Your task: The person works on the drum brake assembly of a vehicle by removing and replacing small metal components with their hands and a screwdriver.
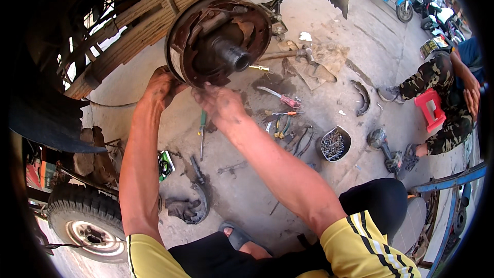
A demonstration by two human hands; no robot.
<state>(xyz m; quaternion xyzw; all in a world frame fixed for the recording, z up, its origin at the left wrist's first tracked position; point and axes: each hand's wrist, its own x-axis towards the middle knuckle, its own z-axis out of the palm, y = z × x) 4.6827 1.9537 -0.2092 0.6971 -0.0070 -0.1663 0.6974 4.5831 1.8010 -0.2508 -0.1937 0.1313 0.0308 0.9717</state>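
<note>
A rusty drum brake assembly [208,46] with a protruding axle hub [239,59] hangs at the top centre. A brake shoe with a pale lining [176,64] runs along its left rim. My left hand [162,89] is closed at the lower left rim, its thumb toward the right and its fingertips partly hidden. Against the lower edge, my right hand [222,104] has its fingers bent and pressed to the brake metal. Exactly what lies between the fingers is hidden. A green-handled screwdriver [203,123] lies on the floor just below my hands.
Right of centre are a hammer [306,54], pliers [303,141], a bin of bolts [335,144] and a loose curved brake shoe [362,98]. A wheel [92,226] stands lower left. Beyond a red stool [430,109], a person in camouflage trousers [437,80] sits at right.
</note>
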